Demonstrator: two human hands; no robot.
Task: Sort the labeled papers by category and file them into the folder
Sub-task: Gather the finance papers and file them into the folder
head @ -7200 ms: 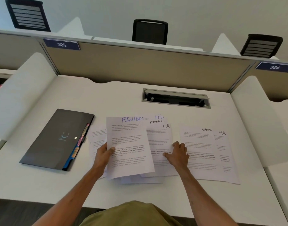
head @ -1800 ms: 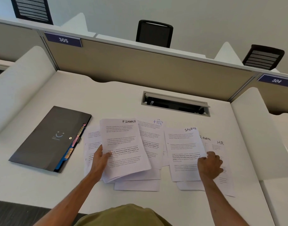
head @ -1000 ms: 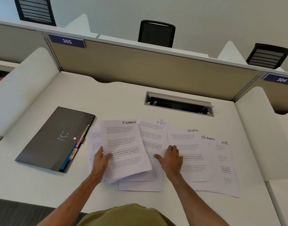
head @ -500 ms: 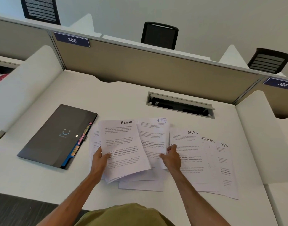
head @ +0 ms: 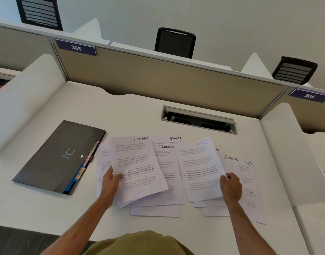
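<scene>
My left hand point(head: 113, 181) grips a small stack of sheets whose top page is marked FINANCE point(head: 137, 168), lifted a little off the desk. My right hand point(head: 230, 187) pinches the right edge of a sheet marked HR point(head: 200, 170) in blue ink and holds it over the right-hand pile. Between them lie a second FINANCE sheet point(head: 166, 155) and a SPORTS sheet point(head: 175, 138) peeking out behind it. More HR and SPORTS sheets point(head: 250, 181) lie partly covered at the right. The dark grey folder point(head: 55, 155) with coloured tabs lies shut at the left.
A recessed cable slot point(head: 198, 119) sits in the desk behind the papers. White curved dividers point(head: 294, 153) flank the desk on both sides, and a beige partition point(head: 158, 78) closes the back. Black chairs stand beyond it.
My right hand has taken the blue-ink HR sheet from the middle and carried it right, uncovering a FINANCE and a SPORTS sheet. My left hand keeps its hold on the FINANCE stack.
</scene>
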